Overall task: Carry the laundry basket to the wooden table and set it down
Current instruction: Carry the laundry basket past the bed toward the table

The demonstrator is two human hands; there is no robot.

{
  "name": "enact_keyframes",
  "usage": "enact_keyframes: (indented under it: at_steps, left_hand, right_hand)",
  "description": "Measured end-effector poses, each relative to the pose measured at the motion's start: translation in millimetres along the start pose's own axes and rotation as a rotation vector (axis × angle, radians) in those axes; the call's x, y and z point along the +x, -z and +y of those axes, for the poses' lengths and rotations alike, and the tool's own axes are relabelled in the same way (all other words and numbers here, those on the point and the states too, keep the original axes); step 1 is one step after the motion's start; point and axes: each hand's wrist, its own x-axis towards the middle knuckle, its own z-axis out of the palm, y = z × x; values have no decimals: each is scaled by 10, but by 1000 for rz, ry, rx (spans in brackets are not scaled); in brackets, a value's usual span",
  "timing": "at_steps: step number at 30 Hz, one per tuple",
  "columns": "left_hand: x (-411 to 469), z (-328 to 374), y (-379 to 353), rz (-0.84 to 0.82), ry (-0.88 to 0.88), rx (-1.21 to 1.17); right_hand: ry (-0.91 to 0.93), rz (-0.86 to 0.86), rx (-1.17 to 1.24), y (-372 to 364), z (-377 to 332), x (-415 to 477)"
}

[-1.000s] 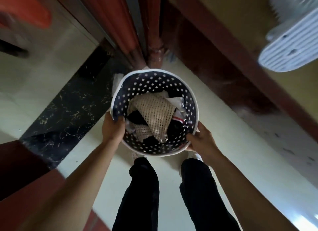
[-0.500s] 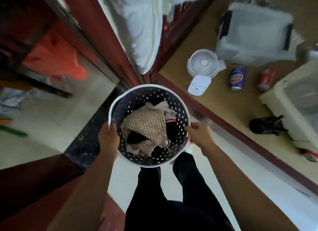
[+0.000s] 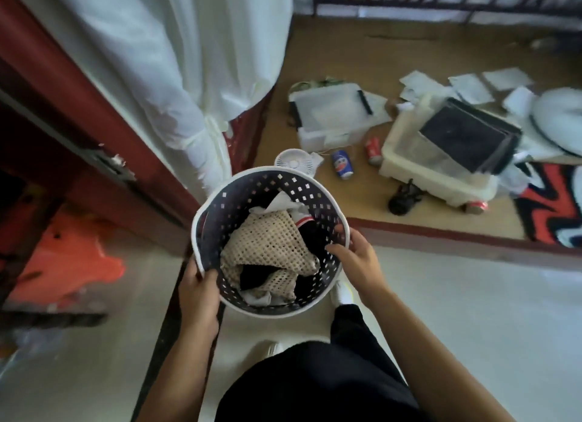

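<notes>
A round dark laundry basket with a white rim and small square holes hangs in front of me, above the pale floor. It holds a beige knitted cloth and dark and white clothes. My left hand grips the rim on the near left side. My right hand holds the right rim, fingers inside the wall. The wooden table lies low ahead on the right, its tan top edged in dark red.
On the wooden top stand a small white fan, two drink cans, clear plastic boxes, a black item, papers and a red patterned mat. A white curtain and a red door frame stand at left.
The view has swung up and to the right, showing more of the wooden top. The basket, still held in both hands, has come nearer to it.
</notes>
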Motion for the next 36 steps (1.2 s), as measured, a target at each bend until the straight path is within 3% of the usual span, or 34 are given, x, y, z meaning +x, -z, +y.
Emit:
enact_keyframes:
  at_steps: [8, 15, 18, 28, 36]
  left_hand:
    - [-521, 192, -464, -460, -189, 179]
    - [-1829, 314, -1533, -880, -402, 302]
    - [-2464, 218, -2035, -985, -452, 352]
    - [-4142, -239, -3431, -1270, -337, 383]
    - [-5039, -382, -5044, -1449, -293, 383]
  right_hand:
    - [215, 341, 204, 812, 350, -1249]
    - [204, 802, 417, 1873, 1001, -2216]
    - [198, 943, 499, 2392, 1371, -2524]
    - [88, 1206, 660, 3976, 2173, -3115]
    - [24, 1350, 624, 5438, 2441, -2906]
